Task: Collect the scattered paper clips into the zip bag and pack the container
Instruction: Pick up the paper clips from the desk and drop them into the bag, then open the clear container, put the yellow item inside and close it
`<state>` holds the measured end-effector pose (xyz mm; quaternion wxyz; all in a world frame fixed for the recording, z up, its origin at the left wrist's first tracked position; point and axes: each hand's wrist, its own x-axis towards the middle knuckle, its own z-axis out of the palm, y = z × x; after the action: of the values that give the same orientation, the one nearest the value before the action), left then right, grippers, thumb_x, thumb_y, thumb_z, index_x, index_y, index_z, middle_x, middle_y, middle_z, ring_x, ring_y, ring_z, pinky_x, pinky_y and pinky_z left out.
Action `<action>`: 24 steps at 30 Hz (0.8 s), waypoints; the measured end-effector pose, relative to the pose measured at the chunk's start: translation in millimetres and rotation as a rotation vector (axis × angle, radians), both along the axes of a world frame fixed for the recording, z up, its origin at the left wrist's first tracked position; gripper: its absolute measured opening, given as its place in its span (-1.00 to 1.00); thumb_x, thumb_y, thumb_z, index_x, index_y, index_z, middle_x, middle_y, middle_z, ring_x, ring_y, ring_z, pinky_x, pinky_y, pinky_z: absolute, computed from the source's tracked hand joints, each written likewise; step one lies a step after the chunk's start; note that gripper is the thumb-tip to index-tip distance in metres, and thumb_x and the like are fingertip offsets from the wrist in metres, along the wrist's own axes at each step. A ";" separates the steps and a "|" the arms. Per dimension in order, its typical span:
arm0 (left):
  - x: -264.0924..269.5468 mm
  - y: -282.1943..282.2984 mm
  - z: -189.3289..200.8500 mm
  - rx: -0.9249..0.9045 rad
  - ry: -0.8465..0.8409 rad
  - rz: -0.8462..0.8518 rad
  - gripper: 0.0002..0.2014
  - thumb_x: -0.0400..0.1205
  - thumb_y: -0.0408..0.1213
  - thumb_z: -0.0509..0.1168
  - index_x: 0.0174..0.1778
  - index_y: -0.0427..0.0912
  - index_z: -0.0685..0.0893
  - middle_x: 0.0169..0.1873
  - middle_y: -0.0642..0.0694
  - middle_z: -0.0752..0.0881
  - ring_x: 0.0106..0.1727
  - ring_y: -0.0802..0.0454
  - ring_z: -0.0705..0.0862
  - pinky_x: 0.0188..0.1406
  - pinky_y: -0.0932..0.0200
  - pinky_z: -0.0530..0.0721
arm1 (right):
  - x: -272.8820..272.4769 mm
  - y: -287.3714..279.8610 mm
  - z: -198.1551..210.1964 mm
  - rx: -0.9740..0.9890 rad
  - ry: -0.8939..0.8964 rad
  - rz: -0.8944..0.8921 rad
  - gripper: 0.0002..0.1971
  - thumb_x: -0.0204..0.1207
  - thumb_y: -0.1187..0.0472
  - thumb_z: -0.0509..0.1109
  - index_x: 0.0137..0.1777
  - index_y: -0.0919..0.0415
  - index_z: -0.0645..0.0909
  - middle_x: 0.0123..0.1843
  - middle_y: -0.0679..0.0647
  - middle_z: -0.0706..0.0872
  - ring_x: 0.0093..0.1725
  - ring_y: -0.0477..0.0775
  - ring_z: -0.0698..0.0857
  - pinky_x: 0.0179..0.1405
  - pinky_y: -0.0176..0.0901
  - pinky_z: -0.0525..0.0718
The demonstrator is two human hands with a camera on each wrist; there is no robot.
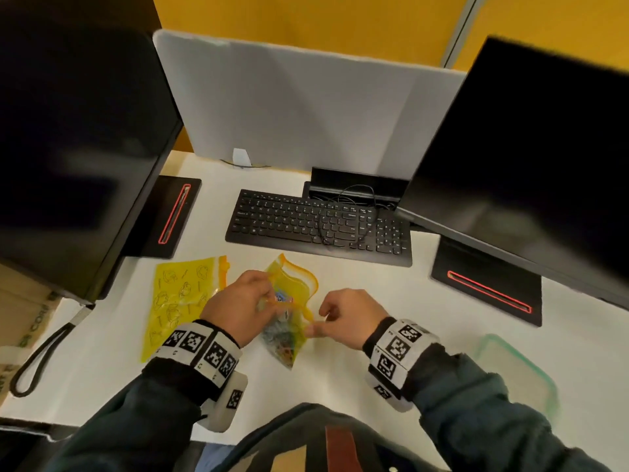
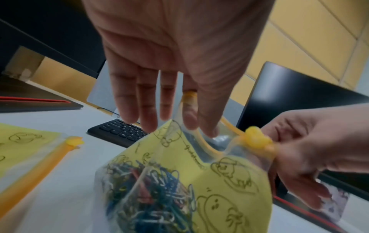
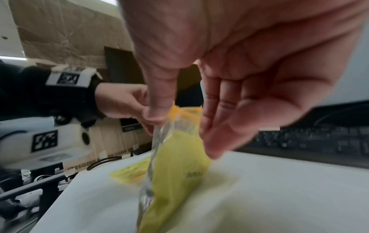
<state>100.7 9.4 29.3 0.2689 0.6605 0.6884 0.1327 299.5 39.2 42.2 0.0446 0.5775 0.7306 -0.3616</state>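
Note:
A yellow zip bag (image 1: pixel 289 301) printed with doodles is held upright over the white desk between both hands, its mouth partly apart. Coloured paper clips (image 2: pixel 147 189) fill its clear lower part. My left hand (image 1: pixel 269 284) pinches the far end of the orange zip strip (image 2: pixel 188 97) between thumb and forefinger. My right hand (image 1: pixel 315 327) pinches the near corner at the yellow slider (image 2: pixel 256 140). In the right wrist view the bag (image 3: pixel 177 165) hangs below the thumb (image 3: pixel 157 113). A clear container (image 1: pixel 517 376) with a green rim sits at the right.
A second yellow zip bag (image 1: pixel 180 301) lies flat to the left. A black keyboard (image 1: pixel 316 226) with a cable on it lies behind the hands. Dark monitors on black bases (image 1: pixel 486 291) stand at both sides. A black strap loop (image 1: pixel 41 356) lies at the desk's left edge.

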 end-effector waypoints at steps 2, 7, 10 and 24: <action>-0.9 2.6 0.2 -0.027 0.049 -0.006 -0.87 0.49 -0.04 0.35 -0.17 0.01 0.65 0.34 0.08 0.50 0.01 0.02 0.62 -0.05 0.12 0.61 | -4.2 -5.2 -8.8 0.029 0.073 -0.036 -0.80 0.40 0.01 0.46 -0.39 0.03 0.60 -0.28 0.00 0.66 -0.13 0.10 0.68 -0.17 -0.19 0.55; 8.6 7.3 10.7 0.066 -0.018 -0.011 -0.79 0.50 -0.07 0.36 -0.44 0.02 0.57 0.29 -0.07 0.55 0.18 -0.03 0.59 0.00 0.22 0.46 | -5.4 -1.8 -3.5 0.118 0.201 -0.091 -0.83 0.39 0.08 0.45 -0.05 0.09 0.65 -0.14 0.04 0.76 -0.17 0.04 0.64 -0.15 -0.16 0.57; 18.7 5.2 9.2 0.096 -0.089 -0.009 -0.70 0.49 -0.08 0.38 -0.53 0.21 0.47 0.26 -0.04 0.56 0.15 0.01 0.58 0.02 0.22 0.46 | -0.8 3.5 -3.8 0.173 0.162 -0.086 -0.89 0.49 0.20 0.34 -0.10 0.19 0.68 -0.10 0.10 0.78 -0.07 0.12 0.68 -0.05 -0.11 0.65; 54.5 24.5 23.3 0.157 0.217 -0.347 -0.69 0.56 0.09 0.18 0.13 0.10 0.65 0.18 0.10 0.68 0.38 0.07 0.41 0.57 -0.12 -0.11 | 18.2 0.6 -3.8 0.384 0.109 0.090 -0.78 0.58 0.19 0.19 0.02 0.05 0.68 -0.07 0.09 0.80 -0.03 0.16 0.69 -0.12 -0.11 0.59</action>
<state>155.2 33.9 52.7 0.1597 0.7983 0.5769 0.0658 317.6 39.8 38.4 -0.0898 0.5218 0.8124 -0.2442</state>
